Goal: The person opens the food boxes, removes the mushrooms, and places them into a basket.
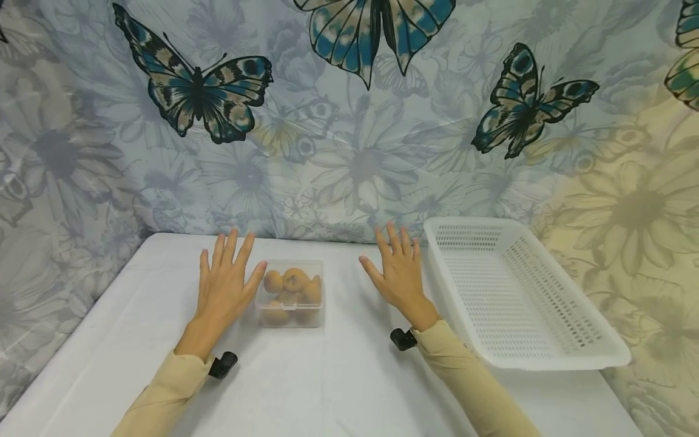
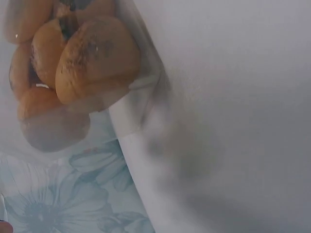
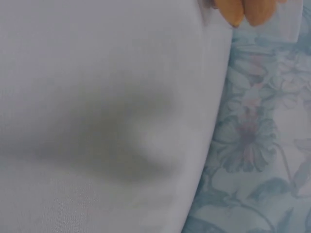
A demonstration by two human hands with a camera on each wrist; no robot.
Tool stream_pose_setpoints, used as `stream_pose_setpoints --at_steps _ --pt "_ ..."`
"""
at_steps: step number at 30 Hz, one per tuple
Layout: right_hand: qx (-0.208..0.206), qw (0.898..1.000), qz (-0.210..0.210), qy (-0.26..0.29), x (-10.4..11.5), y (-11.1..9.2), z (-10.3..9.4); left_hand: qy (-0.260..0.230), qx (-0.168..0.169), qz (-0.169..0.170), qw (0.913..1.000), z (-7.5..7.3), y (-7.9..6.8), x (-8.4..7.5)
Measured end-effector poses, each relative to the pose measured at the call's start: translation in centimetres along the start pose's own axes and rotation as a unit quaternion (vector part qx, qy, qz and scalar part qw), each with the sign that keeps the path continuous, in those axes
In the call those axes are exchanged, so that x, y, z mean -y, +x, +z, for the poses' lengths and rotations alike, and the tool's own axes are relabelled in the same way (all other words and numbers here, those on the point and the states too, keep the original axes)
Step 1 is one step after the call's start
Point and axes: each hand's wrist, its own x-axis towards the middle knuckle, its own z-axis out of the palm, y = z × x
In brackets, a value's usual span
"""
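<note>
Fruit box (image 1: 290, 307) — between left hand (image 1: 224, 288) and right hand (image 1: 401, 276) — nearer the left.

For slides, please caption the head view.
From left: left hand, clear plastic box of round orange fruits, right hand, white rectangular plastic basket.

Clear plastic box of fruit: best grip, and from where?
I'd take the clear plastic box by its opposite side walls, below the lid: left hand from the left, right hand from the right. It sits upright between the hands, each side wall facing one. The lid looks closed, but I can't tell if it's latched, so lifting by it seems risky.
</note>
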Motion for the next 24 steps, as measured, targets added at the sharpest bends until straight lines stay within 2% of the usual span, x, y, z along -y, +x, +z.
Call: stream_pose_setpoints --at_steps 7,15,24 --pt "-0.012 1.000 -0.017 0.004 1.1 -0.8 -0.2 -0.009 -0.005 0.020 0.9998 -0.2 -1.2 -0.4" --pt "-0.009 0.999 -0.036 0.036 2.4 -1.6 -0.4 -0.038 -0.018 0.031 0.9986 0.0 -1.7 -0.8" --pt "0.004 0.995 -0.054 0.088 4.3 -2.4 0.2 -0.083 -0.001 0.034 0.9960 0.4 -2.6 -1.3"
